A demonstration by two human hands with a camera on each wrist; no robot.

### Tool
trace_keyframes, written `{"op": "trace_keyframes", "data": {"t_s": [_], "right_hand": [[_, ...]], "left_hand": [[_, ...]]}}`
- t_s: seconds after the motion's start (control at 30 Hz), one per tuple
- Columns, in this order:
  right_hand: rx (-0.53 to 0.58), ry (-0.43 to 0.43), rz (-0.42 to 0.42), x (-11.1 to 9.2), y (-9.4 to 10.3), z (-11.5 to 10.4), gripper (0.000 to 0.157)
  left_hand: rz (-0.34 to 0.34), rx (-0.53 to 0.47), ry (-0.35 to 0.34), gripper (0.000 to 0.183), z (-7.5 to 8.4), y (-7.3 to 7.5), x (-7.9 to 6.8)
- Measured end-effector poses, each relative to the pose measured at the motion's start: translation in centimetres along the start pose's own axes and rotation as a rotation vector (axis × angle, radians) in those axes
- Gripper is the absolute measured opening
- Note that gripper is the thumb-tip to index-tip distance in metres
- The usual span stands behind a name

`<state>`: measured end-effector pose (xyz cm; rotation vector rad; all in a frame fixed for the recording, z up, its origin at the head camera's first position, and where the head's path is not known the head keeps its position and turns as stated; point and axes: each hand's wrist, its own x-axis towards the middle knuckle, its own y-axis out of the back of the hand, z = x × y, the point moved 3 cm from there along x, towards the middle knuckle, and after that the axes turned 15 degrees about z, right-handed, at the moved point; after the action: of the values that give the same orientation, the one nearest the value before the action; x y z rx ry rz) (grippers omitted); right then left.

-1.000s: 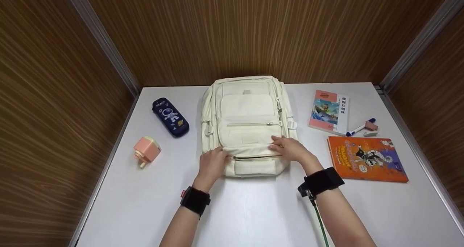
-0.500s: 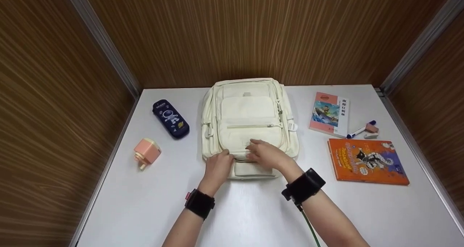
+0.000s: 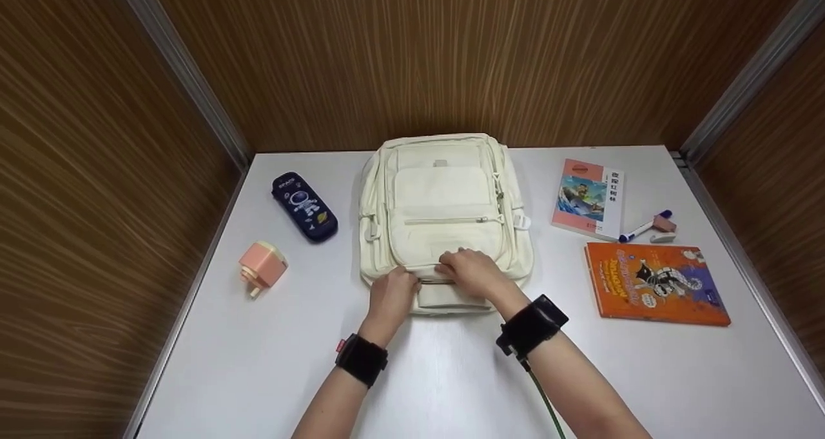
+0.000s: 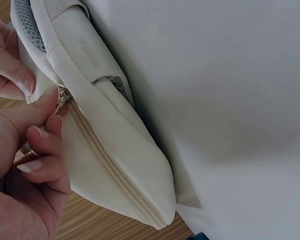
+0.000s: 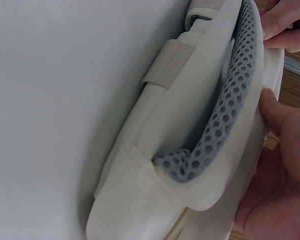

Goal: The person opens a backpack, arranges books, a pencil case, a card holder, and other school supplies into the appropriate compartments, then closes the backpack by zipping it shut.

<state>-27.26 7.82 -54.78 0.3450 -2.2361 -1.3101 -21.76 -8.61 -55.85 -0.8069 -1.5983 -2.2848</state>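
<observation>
Cream backpack [image 3: 441,187] lies front side up at the centre of the white table [image 3: 438,387], its near end toward the person at six o'clock. Over the last second the right hand [image 3: 474,273] has come across from the bag's near right corner, at about four o'clock on it, to about five o'clock, close beside the left hand [image 3: 392,291], which sits at about seven and has shifted only slightly inward. Both hands are now gathered at one stretch of the near edge, which I take to mean that the work has narrowed to the zipper there, one hand on the pull and the other steadying the cloth. In the left wrist view the left hand pinches the metal zipper pull [image 4: 63,97] between thumb and forefinger, its other fingers loosely curled; from there the zipper track [image 4: 115,175] runs toward five o'clock in that view, its teeth looking meshed. The right hand pinches the fabric edge, thumb laid on the cloth just past the grey mesh padding [image 5: 225,120] in its own wrist view; the fingertips behind are hidden. I cannot tell whether the zipper is done up under and beyond the right hand. The astronaut pencil case [image 3: 304,207] lies at about nine o'clock from the bag, the orange book [image 3: 657,284] between three and four.
</observation>
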Motion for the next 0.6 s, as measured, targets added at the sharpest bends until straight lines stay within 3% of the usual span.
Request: {"op": "trace_keyframes", "data": {"t_s": [0.4,0.6], "right_hand": [[-0.054,-0.04,0.004,-0.5,0.8,1.8,0.031],[-0.024,-0.063,-0.011,-0.8,1.3,2.5,0.033]], "left_hand": [[0.097,-0.019,0.005,0.011,-1.1,1.3,-0.2],[0.06,-0.024,0.02,0.01,-2.3,2.1,-0.4]]}}
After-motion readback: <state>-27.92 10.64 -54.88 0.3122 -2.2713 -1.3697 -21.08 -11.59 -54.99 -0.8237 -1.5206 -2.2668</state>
